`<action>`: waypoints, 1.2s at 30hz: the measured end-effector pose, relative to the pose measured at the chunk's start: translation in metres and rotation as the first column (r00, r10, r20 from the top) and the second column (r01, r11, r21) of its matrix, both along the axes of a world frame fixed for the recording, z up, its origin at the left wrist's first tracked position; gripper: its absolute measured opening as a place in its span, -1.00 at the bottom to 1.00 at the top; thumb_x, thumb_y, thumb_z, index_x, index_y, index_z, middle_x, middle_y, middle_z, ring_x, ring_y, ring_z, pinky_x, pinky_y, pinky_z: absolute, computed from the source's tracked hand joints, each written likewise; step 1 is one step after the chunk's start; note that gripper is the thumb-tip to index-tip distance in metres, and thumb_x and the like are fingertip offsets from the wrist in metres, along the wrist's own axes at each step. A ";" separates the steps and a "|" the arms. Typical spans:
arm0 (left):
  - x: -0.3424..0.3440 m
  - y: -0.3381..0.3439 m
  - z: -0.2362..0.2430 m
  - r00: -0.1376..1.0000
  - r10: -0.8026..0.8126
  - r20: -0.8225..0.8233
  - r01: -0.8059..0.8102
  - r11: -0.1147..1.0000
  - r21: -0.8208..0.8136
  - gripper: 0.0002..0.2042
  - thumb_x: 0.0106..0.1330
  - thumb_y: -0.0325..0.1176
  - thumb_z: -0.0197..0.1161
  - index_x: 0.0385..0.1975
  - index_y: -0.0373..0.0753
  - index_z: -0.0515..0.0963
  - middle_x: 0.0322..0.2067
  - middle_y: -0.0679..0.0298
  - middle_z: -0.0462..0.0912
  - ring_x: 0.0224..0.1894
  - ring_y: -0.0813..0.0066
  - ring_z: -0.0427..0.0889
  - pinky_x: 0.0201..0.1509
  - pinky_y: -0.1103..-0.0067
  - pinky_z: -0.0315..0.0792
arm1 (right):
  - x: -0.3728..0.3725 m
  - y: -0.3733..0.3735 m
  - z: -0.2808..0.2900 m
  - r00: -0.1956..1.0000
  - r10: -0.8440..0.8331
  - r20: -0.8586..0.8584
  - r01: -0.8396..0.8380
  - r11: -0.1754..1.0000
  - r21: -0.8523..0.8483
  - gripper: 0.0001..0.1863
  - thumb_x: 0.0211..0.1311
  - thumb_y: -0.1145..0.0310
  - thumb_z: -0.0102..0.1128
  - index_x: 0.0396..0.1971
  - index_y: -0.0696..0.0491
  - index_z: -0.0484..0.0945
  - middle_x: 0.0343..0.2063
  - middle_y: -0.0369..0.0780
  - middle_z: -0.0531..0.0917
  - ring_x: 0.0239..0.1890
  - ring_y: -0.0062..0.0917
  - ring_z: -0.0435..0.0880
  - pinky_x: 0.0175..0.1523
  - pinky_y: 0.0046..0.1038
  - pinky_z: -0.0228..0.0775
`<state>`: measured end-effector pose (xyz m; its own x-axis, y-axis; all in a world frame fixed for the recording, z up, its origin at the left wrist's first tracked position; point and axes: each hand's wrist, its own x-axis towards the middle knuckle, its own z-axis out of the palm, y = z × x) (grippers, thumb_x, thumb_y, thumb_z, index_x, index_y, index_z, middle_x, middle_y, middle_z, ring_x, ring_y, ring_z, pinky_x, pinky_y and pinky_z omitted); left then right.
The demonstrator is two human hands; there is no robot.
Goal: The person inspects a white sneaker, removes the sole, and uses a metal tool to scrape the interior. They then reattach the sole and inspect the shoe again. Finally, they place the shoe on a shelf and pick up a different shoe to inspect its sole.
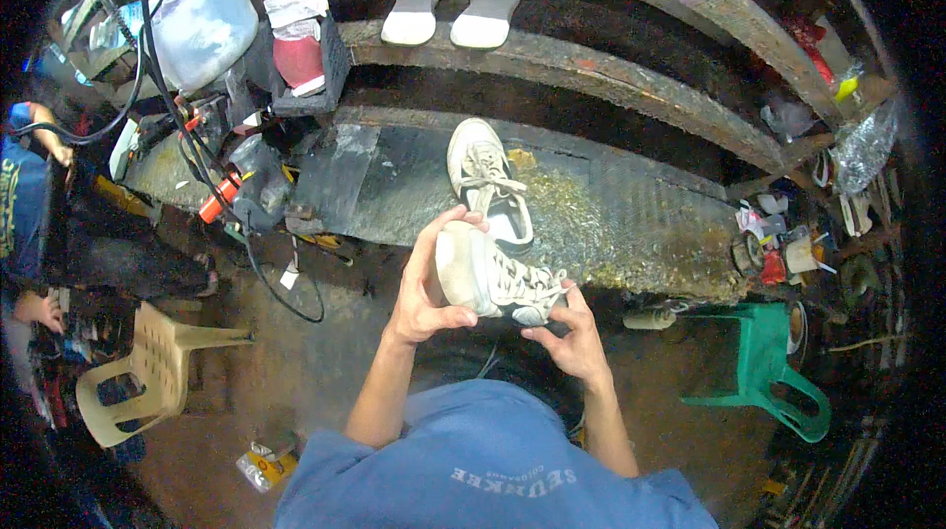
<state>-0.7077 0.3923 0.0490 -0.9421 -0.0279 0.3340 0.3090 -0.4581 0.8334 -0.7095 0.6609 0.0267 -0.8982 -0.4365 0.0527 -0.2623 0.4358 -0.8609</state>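
Fingers of left hand [418, 293] clamped on rounded pale end of held shoe [475, 268], at 9 o'clock; right hand [575, 337] clamped on other end, at 4 o'clock. Held shoe sits mid-view: scuffed off-white, dark and grey patches low on side, pale laces threaded. Second shoe [475, 153] at 12 o'clock on bench [394, 184]: matching off-white, toe at 11 o'clock, laced, dark lining. Farther out at 12: two grey-and-white soles [422, 5] on plank [591, 76]. Green chair [757, 352] at 4, cream chair [158, 352] at 8.

Both hands [418, 300] [579, 342] forward, thumbs [451, 317] inward
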 end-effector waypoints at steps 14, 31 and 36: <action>0.001 -0.023 0.003 0.990 0.093 0.102 -0.091 0.996 -0.022 0.26 -0.07 -0.03 0.73 0.59 -0.30 0.00 0.49 0.11 0.23 0.53 0.20 0.27 0.58 0.24 0.19 | -0.004 0.002 0.014 0.998 0.062 -0.009 -0.062 0.974 -0.216 -0.62 -0.06 0.37 0.70 -0.21 0.15 0.77 0.24 0.01 0.56 0.35 -0.15 0.51 0.44 -0.25 0.29; 0.004 -0.043 -0.042 0.861 0.465 -0.205 -0.344 0.237 -0.908 -0.48 0.38 -0.22 0.40 0.31 -0.20 0.51 0.35 0.06 0.48 0.49 -0.02 0.33 0.63 0.12 0.07 | -0.123 0.066 0.180 0.437 -0.484 -0.758 0.653 0.751 -0.103 -0.62 0.03 0.29 0.66 -0.20 0.12 0.71 -0.25 -0.15 0.72 -0.18 -0.32 0.70 0.05 -0.35 0.54; 0.009 -0.041 -0.068 0.878 0.396 -0.268 -0.308 0.041 -0.950 -0.35 0.36 -0.10 0.41 0.42 -0.11 0.41 0.49 0.10 0.30 0.59 0.03 0.13 0.68 0.09 -0.09 | -0.243 0.059 0.190 0.324 -0.399 -0.858 0.817 0.575 0.041 -0.43 0.05 -0.19 0.54 -0.12 -0.03 0.76 -0.21 0.06 0.72 -0.06 -0.02 0.70 0.07 -0.07 0.55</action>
<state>-0.6992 0.3512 -0.0192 -0.9409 -0.0682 0.3317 0.1078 0.8681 0.4845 -0.9525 0.7201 0.2170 -0.6226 0.0699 0.7794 -0.1391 0.9703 -0.1981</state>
